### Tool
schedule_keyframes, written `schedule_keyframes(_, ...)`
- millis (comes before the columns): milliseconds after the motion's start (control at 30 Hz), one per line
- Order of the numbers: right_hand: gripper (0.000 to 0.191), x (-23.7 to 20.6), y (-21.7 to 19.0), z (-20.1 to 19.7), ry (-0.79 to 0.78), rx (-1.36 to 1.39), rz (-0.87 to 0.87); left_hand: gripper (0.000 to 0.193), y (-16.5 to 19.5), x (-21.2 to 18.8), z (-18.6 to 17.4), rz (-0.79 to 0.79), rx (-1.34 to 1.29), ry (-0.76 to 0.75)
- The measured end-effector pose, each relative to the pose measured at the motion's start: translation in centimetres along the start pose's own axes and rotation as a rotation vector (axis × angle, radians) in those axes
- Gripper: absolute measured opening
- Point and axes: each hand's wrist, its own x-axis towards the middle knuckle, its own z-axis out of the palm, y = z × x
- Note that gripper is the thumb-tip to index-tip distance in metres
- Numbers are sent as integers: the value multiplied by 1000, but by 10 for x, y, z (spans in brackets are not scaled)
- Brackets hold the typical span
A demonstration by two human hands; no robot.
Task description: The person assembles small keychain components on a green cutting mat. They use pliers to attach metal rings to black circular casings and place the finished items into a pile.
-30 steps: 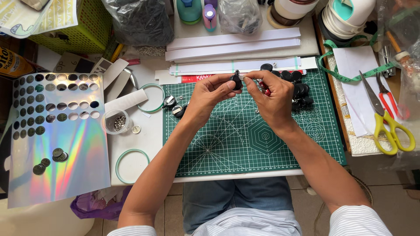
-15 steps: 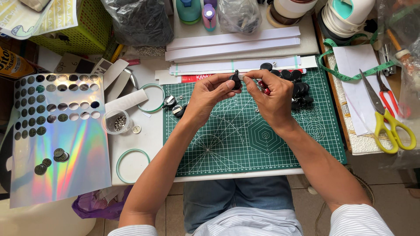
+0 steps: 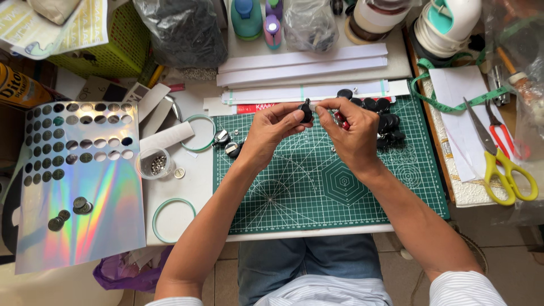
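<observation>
Both hands meet above the far part of a green cutting mat (image 3: 317, 192). My left hand (image 3: 272, 133) pinches a small black round piece (image 3: 306, 109) between thumb and fingers. My right hand (image 3: 351, 130) touches the same piece with its fingertips and keeps a small red-handled tool (image 3: 340, 119) in its palm. A heap of black round pieces (image 3: 382, 122) lies on the mat just right of my right hand. Two finished round badges (image 3: 226, 144) lie at the mat's left edge.
A holographic sheet with punched holes (image 3: 85, 181) lies at the left, beside a small clear cup of metal parts (image 3: 154, 163) and two green rings (image 3: 170, 218). Yellow-handled scissors (image 3: 504, 170) and a green tape measure (image 3: 447, 96) lie at the right. White paper strips (image 3: 306, 62) are behind the mat.
</observation>
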Motion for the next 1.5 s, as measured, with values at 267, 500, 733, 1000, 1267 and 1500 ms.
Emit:
schedule_keyframes(267, 12, 1, -4, 0, 4, 29, 35, 40, -2, 0, -1, -2, -4, -6)
schedule_keyframes(500, 12, 1, -3, -1, 37, 17, 32, 38, -3, 2, -3, -24, -17, -8)
schedule_keyframes(733, 11, 4, -7, -3, 87, 20, 37, 38, -3, 4, -4, -40, -19, 8)
schedule_keyframes(1000, 9, -3, -5, -4, 76, -73, 12, 41, -7, 1, -6, -50, -72, 40)
schedule_keyframes(1267, 14, -1, -6, -3, 75, -36, 32, 42, 1, -1, -2, -79, -38, 69)
schedule_keyframes(1500, 17, 0, -5, -3, 87, -50, 33, 41, 0, -2, -2, -41, -45, 61)
